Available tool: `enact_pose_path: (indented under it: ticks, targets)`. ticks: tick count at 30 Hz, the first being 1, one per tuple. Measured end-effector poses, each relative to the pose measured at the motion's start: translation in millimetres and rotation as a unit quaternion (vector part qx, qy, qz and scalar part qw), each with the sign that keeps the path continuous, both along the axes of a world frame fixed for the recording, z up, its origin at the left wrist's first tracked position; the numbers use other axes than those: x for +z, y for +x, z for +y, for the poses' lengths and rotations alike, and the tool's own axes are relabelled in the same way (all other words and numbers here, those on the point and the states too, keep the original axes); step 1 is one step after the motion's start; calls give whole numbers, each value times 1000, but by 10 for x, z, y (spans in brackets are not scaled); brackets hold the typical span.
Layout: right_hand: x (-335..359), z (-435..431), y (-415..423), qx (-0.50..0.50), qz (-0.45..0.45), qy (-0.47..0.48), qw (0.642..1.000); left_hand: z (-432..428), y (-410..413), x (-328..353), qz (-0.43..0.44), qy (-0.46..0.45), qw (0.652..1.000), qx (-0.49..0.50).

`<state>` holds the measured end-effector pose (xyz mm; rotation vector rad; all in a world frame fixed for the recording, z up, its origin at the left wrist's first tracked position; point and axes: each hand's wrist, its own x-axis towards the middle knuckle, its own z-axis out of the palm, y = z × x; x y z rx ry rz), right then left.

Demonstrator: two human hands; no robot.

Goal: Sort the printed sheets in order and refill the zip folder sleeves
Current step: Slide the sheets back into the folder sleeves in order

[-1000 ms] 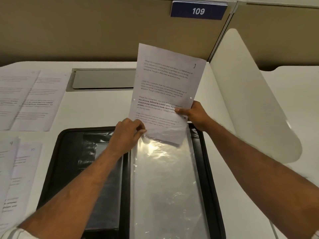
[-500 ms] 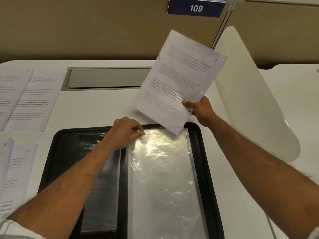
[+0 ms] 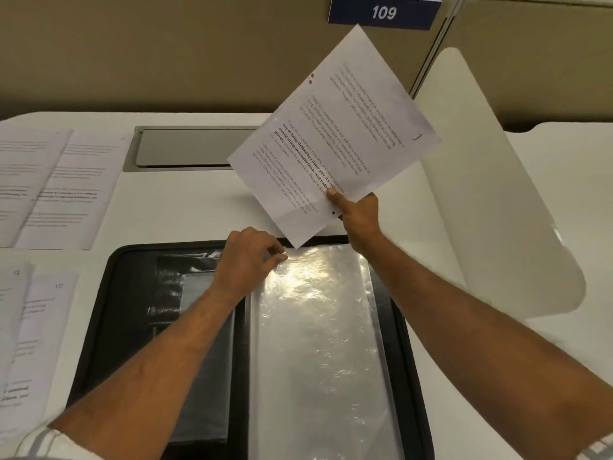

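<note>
The printed sheet (image 3: pixel 331 137) is up in the air over the far end of the black folder (image 3: pixel 99 327), tipped to the right. The right hand (image 3: pixel 360 220) has it in its grip, thumb on top near the lower edge. The left hand (image 3: pixel 247 257) pinches the top of the clear sleeve (image 3: pixel 318 343) in a tight grip. More sheets (image 3: pixel 49 180) lie on the desk (image 3: pixel 185 210) to the left. A white board (image 3: pixel 491 194) stands on the right. A second ago the sheet's bottom edge sat at the sleeve's mouth. Now it is lifted out and tipped more.
</note>
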<state>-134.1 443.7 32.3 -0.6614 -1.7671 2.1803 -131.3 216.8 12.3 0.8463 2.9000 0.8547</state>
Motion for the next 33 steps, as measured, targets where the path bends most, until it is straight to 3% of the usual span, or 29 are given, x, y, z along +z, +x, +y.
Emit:
enact_pose_path:
  ticks: [7,16,25,33]
  targets:
    - [-47,-134,104,34,-14,33,999,9,27,23,28,-3,1000,3]
    - [-93,236,267,155,-60,98,981,-76,-37,3,9,12,1000,-9]
    - [98,597,249,246,-96,102,959,-347,-174,60,-119,-23,992,-33]
    - [120,721,258,269,-132,73,951,-341,-226,85,-135,-26,990,-35]
